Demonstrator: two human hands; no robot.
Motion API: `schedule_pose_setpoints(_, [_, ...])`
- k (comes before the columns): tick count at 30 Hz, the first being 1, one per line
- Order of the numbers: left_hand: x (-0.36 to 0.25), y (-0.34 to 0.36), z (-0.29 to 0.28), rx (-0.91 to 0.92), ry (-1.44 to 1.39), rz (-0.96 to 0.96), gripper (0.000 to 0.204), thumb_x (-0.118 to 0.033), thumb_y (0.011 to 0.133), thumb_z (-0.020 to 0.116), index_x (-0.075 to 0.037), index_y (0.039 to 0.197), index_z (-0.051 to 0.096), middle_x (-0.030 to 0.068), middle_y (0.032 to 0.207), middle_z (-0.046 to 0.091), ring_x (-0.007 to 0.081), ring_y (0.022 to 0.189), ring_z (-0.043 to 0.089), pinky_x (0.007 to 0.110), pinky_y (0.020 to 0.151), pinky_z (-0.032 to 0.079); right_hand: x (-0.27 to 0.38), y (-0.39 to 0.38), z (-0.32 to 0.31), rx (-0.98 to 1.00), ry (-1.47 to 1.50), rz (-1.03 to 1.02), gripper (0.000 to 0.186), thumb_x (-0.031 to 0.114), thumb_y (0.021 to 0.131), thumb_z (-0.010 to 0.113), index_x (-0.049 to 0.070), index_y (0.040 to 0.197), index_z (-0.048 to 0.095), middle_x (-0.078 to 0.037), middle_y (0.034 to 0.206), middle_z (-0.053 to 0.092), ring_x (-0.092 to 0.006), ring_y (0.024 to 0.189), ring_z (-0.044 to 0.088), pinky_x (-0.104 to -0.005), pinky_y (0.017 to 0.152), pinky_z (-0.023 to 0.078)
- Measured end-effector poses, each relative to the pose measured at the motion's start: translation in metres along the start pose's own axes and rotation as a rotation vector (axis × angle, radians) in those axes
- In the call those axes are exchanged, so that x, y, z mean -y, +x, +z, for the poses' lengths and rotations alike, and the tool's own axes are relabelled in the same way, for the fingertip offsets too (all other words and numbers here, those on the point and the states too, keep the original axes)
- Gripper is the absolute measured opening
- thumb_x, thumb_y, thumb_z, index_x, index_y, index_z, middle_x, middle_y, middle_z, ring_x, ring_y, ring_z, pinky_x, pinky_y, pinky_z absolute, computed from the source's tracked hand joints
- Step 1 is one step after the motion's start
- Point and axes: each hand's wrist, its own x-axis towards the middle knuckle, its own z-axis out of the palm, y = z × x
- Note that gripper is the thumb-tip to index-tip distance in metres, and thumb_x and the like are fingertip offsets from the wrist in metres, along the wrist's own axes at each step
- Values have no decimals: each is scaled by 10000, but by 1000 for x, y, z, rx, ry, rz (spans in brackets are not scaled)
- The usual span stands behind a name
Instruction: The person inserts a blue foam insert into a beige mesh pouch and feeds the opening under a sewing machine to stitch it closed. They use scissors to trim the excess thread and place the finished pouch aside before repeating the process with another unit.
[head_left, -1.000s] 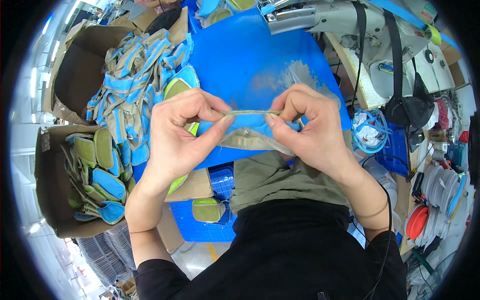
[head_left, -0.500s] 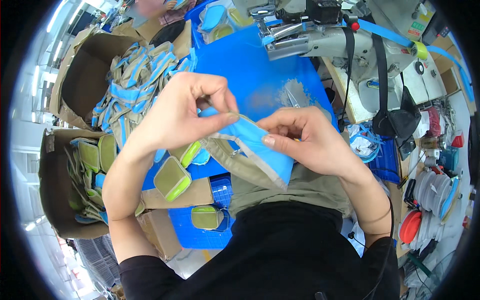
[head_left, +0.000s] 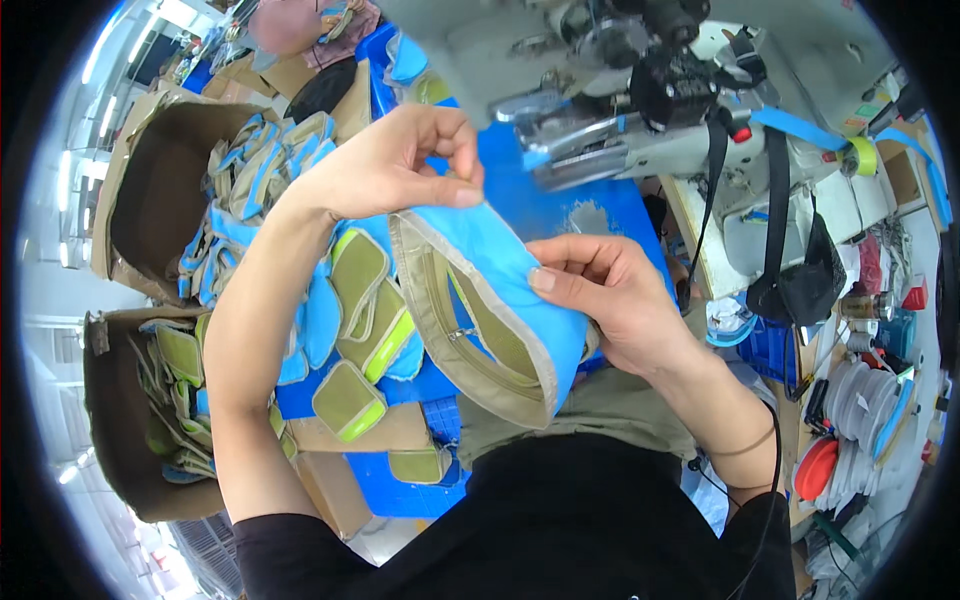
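- The blue-and-khaki fabric pouch (head_left: 515, 290) is held between the two hands, over the near edge of the blue table (head_left: 622, 205), its khaki, zippered side tilted toward the lower left.
- Left hand (head_left: 420, 165): thumb and fingers pinch the pouch's upper end; most of the pouch hangs below this hand.
- Right hand (head_left: 610, 295): thumb and index finger pinch the pouch's blue right side; the pouch lies to the left of the fingertips.
- Olive-green pieces (head_left: 357, 285) lie near the table's near-left corner, left of the pouch.
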Motion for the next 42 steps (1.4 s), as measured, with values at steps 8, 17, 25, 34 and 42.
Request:
schedule_pose_setpoints(8, [-2,37,-25,-128,223,61,521,-140,816,892,-2,1275,687,79,1125,742,163,1029,653,330,919,535,13,26,-15,-87,125,3,282,57,973,712,-67,1227,701,-108,1097,756,-110,949,698,-264,846,559])
schedule_pose_setpoints(17, [12,41,-27,-158,235,94,559,-132,807,896,-10,1303,668,76,1151,722,172,1049,642,336,925,528,5,29,-16,-75,125,-58,297,76,979,711,-75,1235,695,-110,1113,756,-107,953,698,-266,847,556])
schedule_pose_setpoints(25, [8,-2,14,-138,58,59,232,-32,846,837,-46,852,605,62,928,688,123,887,652,270,772,526,1,9,-22,-96,-465,-122,237,92,940,729,-7,1152,765,-41,892,729,-75,768,591,-261,709,496])
schedule_pose_setpoints(34, [7,-43,59,-315,395,171,254,-33,769,862,-63,879,635,67,1094,680,97,856,601,219,674,451,-6,-18,-20,-41,-690,-169,209,74,928,726,9,1122,767,-61,827,667,-128,712,598,-300,641,484])
schedule_pose_setpoints(42, [5,-59,99,-419,781,353,307,-147,670,942,-60,882,737,62,938,667,175,778,611,299,597,417,-21,-37,-22,-100,-839,-260,213,43,912,719,-7,1118,746,-94,865,667,-171,711,635,-311,628,498])
